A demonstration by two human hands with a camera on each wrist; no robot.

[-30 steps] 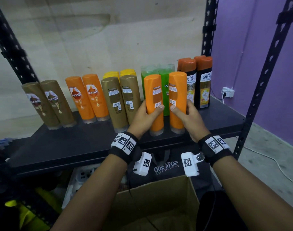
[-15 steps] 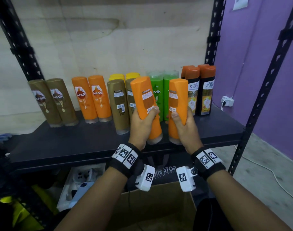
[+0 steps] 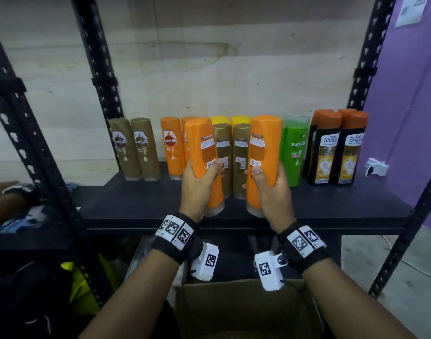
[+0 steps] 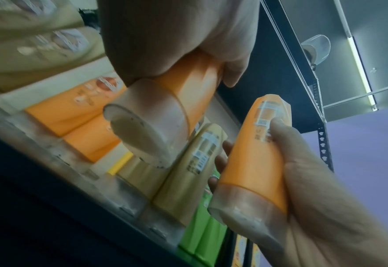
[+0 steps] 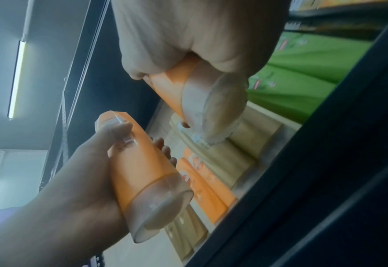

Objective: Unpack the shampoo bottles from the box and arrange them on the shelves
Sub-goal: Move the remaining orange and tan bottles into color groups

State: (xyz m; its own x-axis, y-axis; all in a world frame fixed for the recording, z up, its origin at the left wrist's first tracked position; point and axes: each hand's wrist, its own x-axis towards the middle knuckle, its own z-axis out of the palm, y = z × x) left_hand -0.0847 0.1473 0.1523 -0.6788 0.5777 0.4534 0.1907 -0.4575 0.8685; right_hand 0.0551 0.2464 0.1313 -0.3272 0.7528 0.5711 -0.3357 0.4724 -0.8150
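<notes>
My left hand [image 3: 201, 184] grips an orange shampoo bottle [image 3: 203, 152], cap down and tilted left, lifted above the black shelf [image 3: 141, 204]. My right hand [image 3: 270, 184] grips a second orange bottle [image 3: 264, 152], also raised, cap down. In the left wrist view the left bottle [image 4: 165, 112] is close and the right bottle [image 4: 254, 162] is beside it. In the right wrist view the right bottle [image 5: 188, 90] is near and the left bottle [image 5: 142, 166] lower. The cardboard box [image 3: 246, 309] stands open below my wrists.
On the shelf stand two brown bottles [image 3: 136, 148], orange bottles [image 3: 171, 145], two brown ones [image 3: 231, 157] with yellow ones [image 3: 230, 119] behind, green bottles [image 3: 296, 148] and black orange-capped bottles [image 3: 339, 148]. Black uprights [image 3: 366, 57] frame the shelf. Another person's hand [image 3: 8, 201] shows at far left.
Both orange bottles have been lifted off the shelf and carried to the left, in front of the brown bottles. The left one has tilted. My view has tipped upward.
</notes>
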